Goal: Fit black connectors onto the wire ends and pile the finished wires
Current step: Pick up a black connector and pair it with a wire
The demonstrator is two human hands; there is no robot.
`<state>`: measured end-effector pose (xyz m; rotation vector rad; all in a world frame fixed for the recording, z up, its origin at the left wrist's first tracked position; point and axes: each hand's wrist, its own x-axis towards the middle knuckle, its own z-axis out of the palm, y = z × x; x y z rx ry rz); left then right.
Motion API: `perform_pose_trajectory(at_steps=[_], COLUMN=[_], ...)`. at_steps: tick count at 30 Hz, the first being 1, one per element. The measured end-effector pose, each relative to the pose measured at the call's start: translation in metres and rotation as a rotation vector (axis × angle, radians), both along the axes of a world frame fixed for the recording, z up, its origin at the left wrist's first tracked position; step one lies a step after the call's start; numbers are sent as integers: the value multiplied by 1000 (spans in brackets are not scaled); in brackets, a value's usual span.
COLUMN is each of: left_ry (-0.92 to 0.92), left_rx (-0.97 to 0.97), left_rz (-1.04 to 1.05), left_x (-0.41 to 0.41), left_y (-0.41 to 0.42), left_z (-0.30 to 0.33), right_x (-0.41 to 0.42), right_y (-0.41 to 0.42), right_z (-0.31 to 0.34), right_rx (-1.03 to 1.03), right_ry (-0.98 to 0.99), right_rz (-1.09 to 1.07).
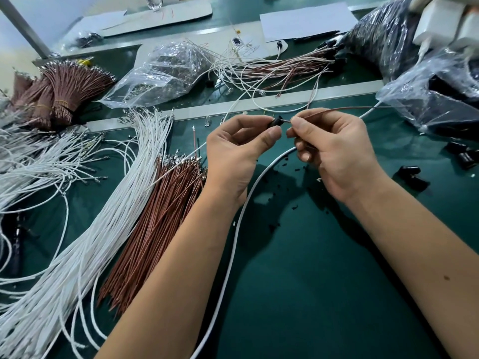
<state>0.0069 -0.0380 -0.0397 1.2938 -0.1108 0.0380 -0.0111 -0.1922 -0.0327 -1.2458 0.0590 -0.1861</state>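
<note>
forearms: both reach in over green mat (324, 281)
left hand (233, 151): pinches black connector (276, 121) between thumb and fingers
right hand (337, 151): pinches brown wire (337, 110) just beside connector; wire end at connector
finished wires (280, 66): piled far centre

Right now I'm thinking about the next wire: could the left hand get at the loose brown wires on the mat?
Probably not yet: the left hand pinches the black connector, so it is busy. Otherwise the way looks free; the brown wires lie uncovered just beside that forearm.
</note>
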Motion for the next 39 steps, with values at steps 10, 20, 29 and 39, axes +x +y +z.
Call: perform_pose_trajectory(at_steps=[10, 20, 29, 39], left_ry=[-116, -53, -54, -67], left_rx=[150, 151, 325, 430], left_rz=[18, -31, -56, -128], left_x=[2, 1, -4, -7], left_y=[0, 2, -1, -3], left_z=[-2, 0, 2, 4], right_x=[2, 2, 5, 7], right_y=[-4, -1, -7, -19], right_z=[-1, -7, -4, -3], right_rx=[-147, -152, -93, -403], right_ry=[13, -107, -68, -88], right_rz=[-7, -12, -12, 60])
